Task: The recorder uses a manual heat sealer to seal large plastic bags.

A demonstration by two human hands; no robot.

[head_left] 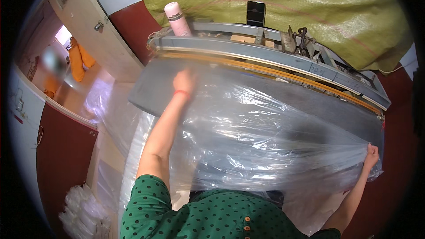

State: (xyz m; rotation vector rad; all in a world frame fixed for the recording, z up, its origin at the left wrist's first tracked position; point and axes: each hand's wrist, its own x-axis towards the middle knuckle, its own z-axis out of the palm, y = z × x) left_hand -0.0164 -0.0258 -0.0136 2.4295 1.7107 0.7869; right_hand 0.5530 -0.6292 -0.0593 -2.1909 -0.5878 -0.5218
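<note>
A wide sheet of clear plastic film (pixel 256 137) lies across the dark grey worktable (pixel 150 82), wrinkled and shiny. At the right end my right hand (pixel 372 155) is closed in a pinch on the film, and taut folds fan out from it. Over the far left part of the table, my left hand (pixel 183 82) looks curled closed at the film's edge; motion blurs its fingers. A red band circles the left wrist. Film hangs over the near edge, against my green dotted top.
A long metal frame (pixel 265 46) with an orange strip runs along the table's back. A pink flask (pixel 178 20), a phone (pixel 256 14) and dark scissors (pixel 303 40) stand there. Yellow-green sheeting hangs behind. Bunched plastic (pixel 84 212) lies lower left, near an open door (pixel 95 22).
</note>
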